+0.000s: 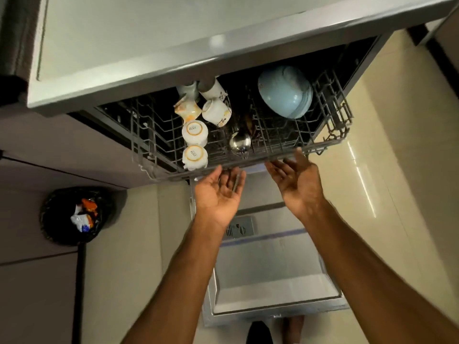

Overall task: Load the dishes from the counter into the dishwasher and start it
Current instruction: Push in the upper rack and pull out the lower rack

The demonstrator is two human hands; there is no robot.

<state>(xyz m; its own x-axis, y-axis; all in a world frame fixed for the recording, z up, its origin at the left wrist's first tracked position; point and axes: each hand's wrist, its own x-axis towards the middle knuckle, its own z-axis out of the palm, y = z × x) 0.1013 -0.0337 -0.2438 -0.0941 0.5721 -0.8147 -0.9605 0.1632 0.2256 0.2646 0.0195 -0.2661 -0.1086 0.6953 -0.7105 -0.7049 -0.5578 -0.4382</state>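
Looking down on dishwasher rack pulled out beneath counter. Loaded with stacked blue bowls at right, upturned white cups at left, steel ladle near front middle. Reaching with left hand and right hand, fingers straight, palms up, fingertips at rack's front rail. Below, open dishwasher door. At far left, black-lined bin with wrappers on pale floor.

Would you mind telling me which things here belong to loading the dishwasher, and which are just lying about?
Job: rack, white cups, blue bowls, steel ladle, dishwasher door, left hand and right hand at the rack's front edge.
Lying about: black bin, litter inside it.
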